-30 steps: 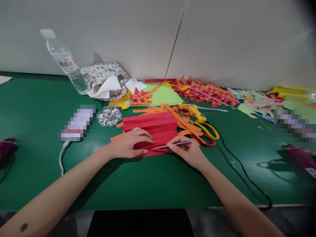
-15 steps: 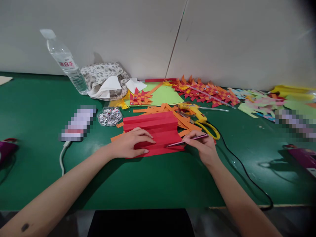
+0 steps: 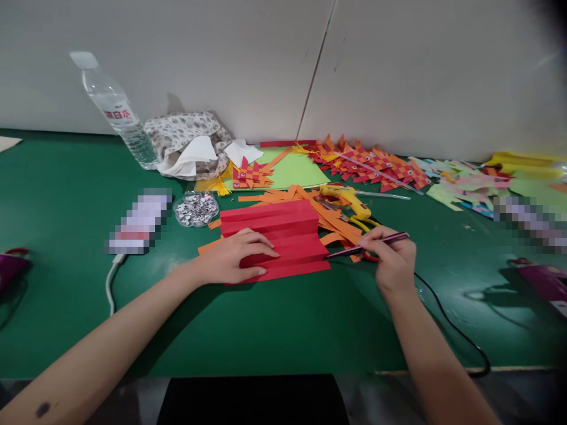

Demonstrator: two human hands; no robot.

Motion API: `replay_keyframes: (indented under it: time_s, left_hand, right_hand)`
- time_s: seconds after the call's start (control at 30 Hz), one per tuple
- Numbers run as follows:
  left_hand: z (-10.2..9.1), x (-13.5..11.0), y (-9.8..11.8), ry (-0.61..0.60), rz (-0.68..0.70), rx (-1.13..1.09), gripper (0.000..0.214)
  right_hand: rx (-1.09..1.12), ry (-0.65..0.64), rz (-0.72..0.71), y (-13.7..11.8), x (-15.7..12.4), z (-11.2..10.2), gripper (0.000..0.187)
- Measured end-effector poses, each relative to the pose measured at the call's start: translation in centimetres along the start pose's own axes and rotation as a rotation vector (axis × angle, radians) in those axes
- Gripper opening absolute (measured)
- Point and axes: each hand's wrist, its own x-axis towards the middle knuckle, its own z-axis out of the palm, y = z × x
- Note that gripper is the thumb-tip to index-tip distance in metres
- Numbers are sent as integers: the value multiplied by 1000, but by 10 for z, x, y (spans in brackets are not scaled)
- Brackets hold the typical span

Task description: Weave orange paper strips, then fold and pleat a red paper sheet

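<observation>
A pleated red paper sheet point(image 3: 283, 233) lies on the green table point(image 3: 274, 319). My left hand point(image 3: 233, 257) lies flat on its near left part, fingers stretched out, pressing it down. My right hand point(image 3: 392, 260) is closed in a pinch on a thin pen-like tool point(image 3: 367, 246). The tool's tip points at the sheet's near right corner, just off its edge. Orange paper strips point(image 3: 328, 215) lie beside and under the red sheet.
A yellow glue gun point(image 3: 349, 200) with a black cord, scissors partly behind my right hand, a dish of googly eyes point(image 3: 196, 209), a water bottle point(image 3: 116, 112), a cloth pouch point(image 3: 190, 141), woven paper fish point(image 3: 372, 165) and coloured sheets fill the back of the table.
My right hand has drawn the tool rightward along the sheet's near fold and off its right edge. My left hand has stayed put.
</observation>
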Motion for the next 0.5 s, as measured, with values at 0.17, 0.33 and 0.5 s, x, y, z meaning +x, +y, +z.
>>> replay_keyframes:
  time_s: [0.17, 0.33, 0.5]
  left_hand:
    - [-1, 0, 1, -3, 1, -4, 32]
    - [0, 0, 1, -5, -8, 3, 32]
    - [1, 0, 0, -5, -6, 0, 33]
  right_hand:
    - [-32, 68, -19, 1, 2, -6, 13]
    - [114, 79, -61, 9, 4, -10, 12]
    - [114, -74, -48, 13, 2, -6, 10]
